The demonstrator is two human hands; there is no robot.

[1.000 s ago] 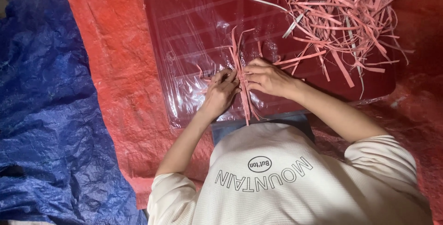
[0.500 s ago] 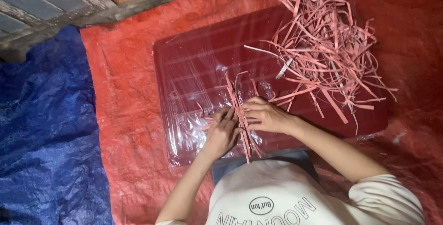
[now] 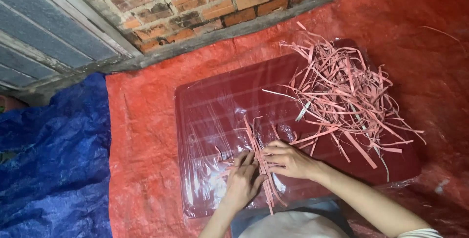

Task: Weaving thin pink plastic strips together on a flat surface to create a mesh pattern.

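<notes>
Both hands [image 3: 266, 169] pinch strips [image 3: 259, 162] mid-board [image 3: 215, 96], edges clear.

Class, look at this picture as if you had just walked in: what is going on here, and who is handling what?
A person sits at a dark red board wrapped in clear plastic, which lies on a red tarp. Both hands work a small bundle of pink strips laid side by side on the board: the left hand presses on them and the right hand pinches them from the other side. A loose pile of pink strips lies at the board's far right. A blue tarp and a brick wall border the area.
</notes>
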